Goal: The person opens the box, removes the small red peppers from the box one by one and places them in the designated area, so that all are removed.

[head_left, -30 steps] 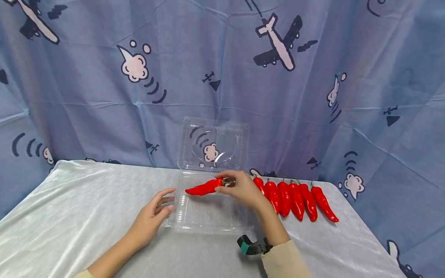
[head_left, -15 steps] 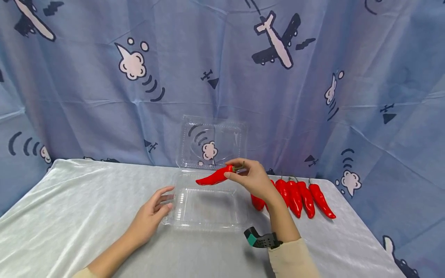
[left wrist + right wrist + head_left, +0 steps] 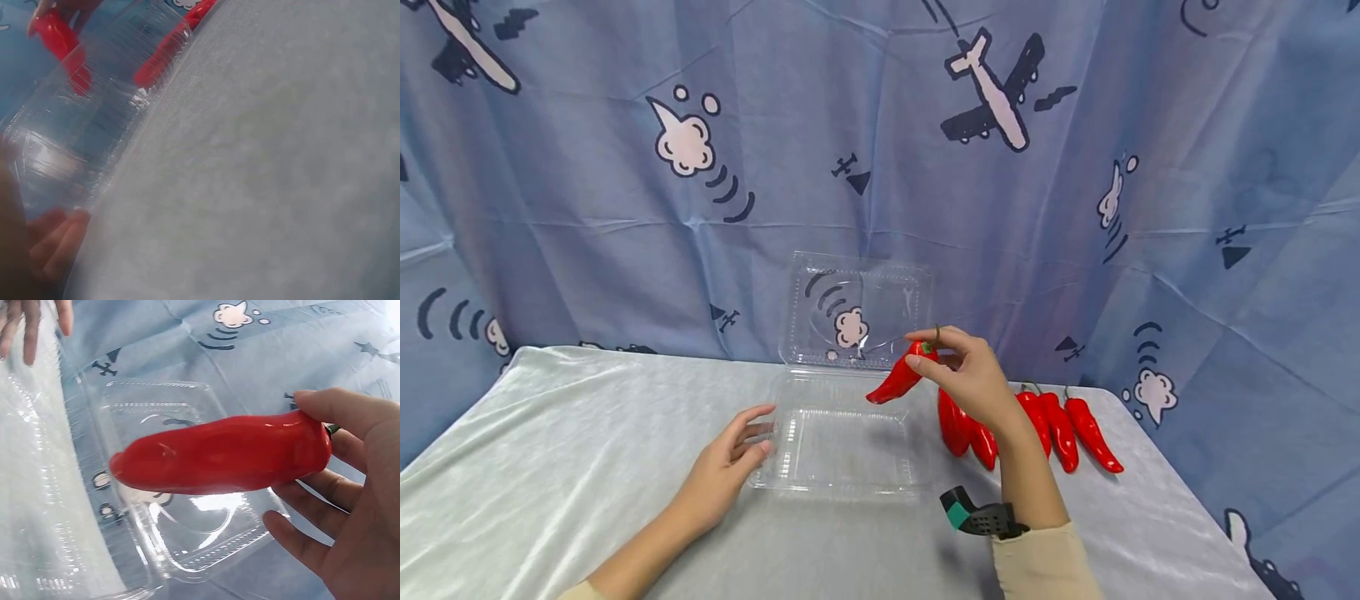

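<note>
My right hand (image 3: pixel 973 375) pinches a red pepper (image 3: pixel 901 377) near its green stem, holding it tilted above the right part of a clear plastic clamshell box (image 3: pixel 850 487). The right wrist view shows the same pepper (image 3: pixel 219 455) between thumb and fingers, its tip pointing away from the palm. At the box's left side, my left hand (image 3: pixel 730 458) rests with relaxed fingers at the wall. In the left wrist view, the left fingers (image 3: pixel 61 240) sit right at the box's edge. The box's lid (image 3: pixel 859 312) stands raised at the back.
Several red peppers (image 3: pixel 1062 433) lie in a row on the table to the right of the box, some hidden behind the right forearm. A pale cloth (image 3: pixel 610 433) covers the table. A blue printed curtain (image 3: pixel 760 125) hangs behind it.
My right hand has lifted the pepper up and to the right, and the pepper has turned from nearly level to a steeper tilt. My left hand stays at the box.
</note>
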### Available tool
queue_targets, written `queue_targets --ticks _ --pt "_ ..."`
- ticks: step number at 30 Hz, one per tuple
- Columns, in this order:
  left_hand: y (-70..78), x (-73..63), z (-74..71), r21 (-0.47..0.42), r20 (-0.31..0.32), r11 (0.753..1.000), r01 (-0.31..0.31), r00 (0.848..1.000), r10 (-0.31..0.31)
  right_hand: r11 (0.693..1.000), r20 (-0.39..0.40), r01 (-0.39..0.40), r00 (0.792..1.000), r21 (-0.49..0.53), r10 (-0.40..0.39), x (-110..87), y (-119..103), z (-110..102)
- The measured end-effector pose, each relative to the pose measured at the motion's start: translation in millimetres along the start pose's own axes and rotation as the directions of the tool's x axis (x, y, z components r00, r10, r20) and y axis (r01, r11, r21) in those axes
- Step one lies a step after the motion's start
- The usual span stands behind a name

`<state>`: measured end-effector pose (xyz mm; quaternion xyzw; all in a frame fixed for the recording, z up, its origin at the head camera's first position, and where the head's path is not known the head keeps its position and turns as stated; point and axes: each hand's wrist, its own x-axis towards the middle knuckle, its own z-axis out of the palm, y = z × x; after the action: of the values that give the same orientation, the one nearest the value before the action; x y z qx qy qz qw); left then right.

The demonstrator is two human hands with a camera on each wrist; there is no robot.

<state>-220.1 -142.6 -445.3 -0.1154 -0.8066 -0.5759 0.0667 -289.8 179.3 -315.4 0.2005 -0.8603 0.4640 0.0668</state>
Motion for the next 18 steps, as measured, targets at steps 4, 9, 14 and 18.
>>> queue_targets --ticks 4,9,14,18 --pt "1.6 0.1 0.5 -0.005 0.0 1.0 0.005 1.0 -0.005 1.0 -0.038 -0.005 0.999 -0.01 0.005 -4.1 -4.0 -11.3" --pt "3.9 0.7 2.3 -0.004 -0.002 1.0 -0.004 1.0 0.004 1.0 -0.092 0.005 0.996 -0.029 -0.007 -10.4 -7.2 -31.7" --pt "4.3 0.3 0.9 0.009 -0.009 1.0 -0.007 1.0 0.007 0.996 -0.114 -0.006 0.993 -0.085 -0.004 -14.9 -10.7 -45.2" --pt "2.8 -0.1 0.4 0.009 -0.005 1.0 -0.008 1.0 0.008 0.99 -0.119 -0.008 0.993 -0.144 -0.009 -18.8 -12.1 -54.2"
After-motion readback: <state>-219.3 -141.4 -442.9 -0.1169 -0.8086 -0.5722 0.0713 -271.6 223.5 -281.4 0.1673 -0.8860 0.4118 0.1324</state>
